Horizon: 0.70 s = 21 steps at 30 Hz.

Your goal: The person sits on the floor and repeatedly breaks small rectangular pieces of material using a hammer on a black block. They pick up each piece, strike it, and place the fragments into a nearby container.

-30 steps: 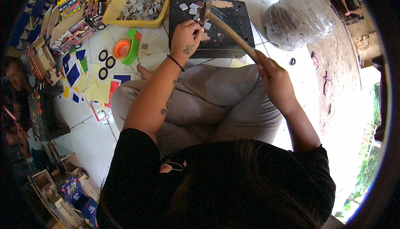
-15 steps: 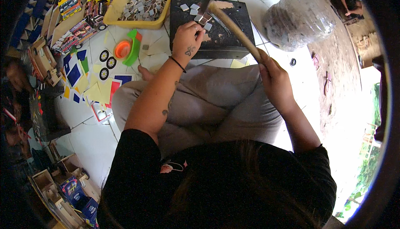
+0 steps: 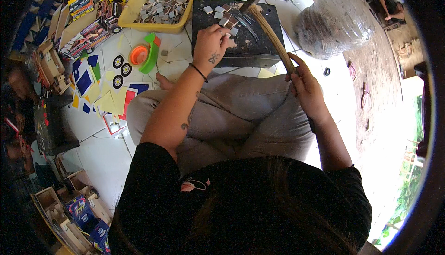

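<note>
In my right hand (image 3: 306, 92) is a hammer (image 3: 272, 36), gripped by its wooden handle, its dark head raised over the far part of a black box (image 3: 208, 61). My left hand (image 3: 211, 45) rests at the near left part of the box top, thumb and fingertips pinched together. What the fingertips hold is too small to make out. Just beyond them lie several small square pieces (image 3: 223, 22), some grey and some brown. Thin nails (image 3: 249, 28) are scattered to the right of these pieces, partly under the hammer.
A yellow basin (image 3: 193, 5) of similar squares stands beyond the box. Left are an orange cup (image 3: 138, 55) by a green curved piece (image 3: 152, 62), toy wheels (image 3: 117, 82), coloured sheets (image 3: 107, 103) and toy trucks (image 3: 88, 37). A stuffed plastic sack (image 3: 333, 23) sits right.
The hammer head has moved right, away from my left fingers, and my right grip has loosened somewhat. My left hand has stayed near the squares, its fingers slightly shifted.
</note>
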Available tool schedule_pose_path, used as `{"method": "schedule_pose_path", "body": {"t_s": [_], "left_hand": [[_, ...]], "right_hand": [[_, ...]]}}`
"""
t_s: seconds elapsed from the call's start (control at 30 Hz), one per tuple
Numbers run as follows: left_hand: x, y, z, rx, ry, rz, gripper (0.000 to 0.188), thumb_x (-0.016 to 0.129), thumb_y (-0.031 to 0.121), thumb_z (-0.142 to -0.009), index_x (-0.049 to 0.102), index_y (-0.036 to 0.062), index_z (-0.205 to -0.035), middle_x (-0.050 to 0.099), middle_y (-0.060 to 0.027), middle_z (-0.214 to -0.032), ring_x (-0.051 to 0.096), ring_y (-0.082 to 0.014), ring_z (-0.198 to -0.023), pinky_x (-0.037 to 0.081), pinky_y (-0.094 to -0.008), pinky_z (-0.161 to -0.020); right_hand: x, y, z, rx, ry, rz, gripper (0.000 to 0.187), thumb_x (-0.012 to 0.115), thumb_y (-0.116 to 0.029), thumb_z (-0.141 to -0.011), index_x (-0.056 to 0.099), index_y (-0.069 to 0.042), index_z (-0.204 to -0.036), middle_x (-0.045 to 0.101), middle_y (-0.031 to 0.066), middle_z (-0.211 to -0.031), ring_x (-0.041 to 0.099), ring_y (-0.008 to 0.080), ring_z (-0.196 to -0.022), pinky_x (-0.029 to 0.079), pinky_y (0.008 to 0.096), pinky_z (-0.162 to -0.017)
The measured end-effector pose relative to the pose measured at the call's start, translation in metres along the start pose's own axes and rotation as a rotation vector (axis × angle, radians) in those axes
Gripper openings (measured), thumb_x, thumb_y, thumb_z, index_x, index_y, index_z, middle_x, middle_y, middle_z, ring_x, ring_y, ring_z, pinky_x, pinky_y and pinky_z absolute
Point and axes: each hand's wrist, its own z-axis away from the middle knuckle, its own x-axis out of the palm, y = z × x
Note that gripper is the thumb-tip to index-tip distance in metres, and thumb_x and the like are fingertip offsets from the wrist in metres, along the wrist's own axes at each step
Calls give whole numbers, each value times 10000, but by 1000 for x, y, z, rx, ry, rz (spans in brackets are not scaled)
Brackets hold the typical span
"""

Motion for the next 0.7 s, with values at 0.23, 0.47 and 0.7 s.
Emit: {"method": "schedule_pose_path", "body": {"t_s": [0.23, 0.47, 0.7], "left_hand": [[-31, -13, 1, -166, -234, -57, 201, 690, 60, -677, 647, -5, -863, 628, -169, -853, 621, -347, -786, 505, -385, -708], [-31, -16, 1, -192, -231, 4, 149, 687, 47, -648, 633, -10, -775, 626, -175, -777, 620, -341, -769, 499, -390, -684], [-30, -22, 1, -217, -259, -15, 157, 706, 64, -675, 652, 11, -814, 646, -144, -750, 645, -280, -725, 509, -348, -661]], "right_hand": [[30, 15, -6, -164, -65, 419, 518, 424, -93, -920, 306, -212, -1411, 578, 259, -1100, 605, 431, -926, 496, 507, -795], [50, 7, -13, -99, -99, 448, 526, 426, -125, -923, 290, -248, -1416, 573, 264, -1096, 617, 437, -850, 511, 523, -744], [52, 10, -18, -133, -55, 468, 498, 420, -130, -931, 307, -212, -1409, 588, 255, -1037, 620, 434, -829, 514, 514, -724]]}}
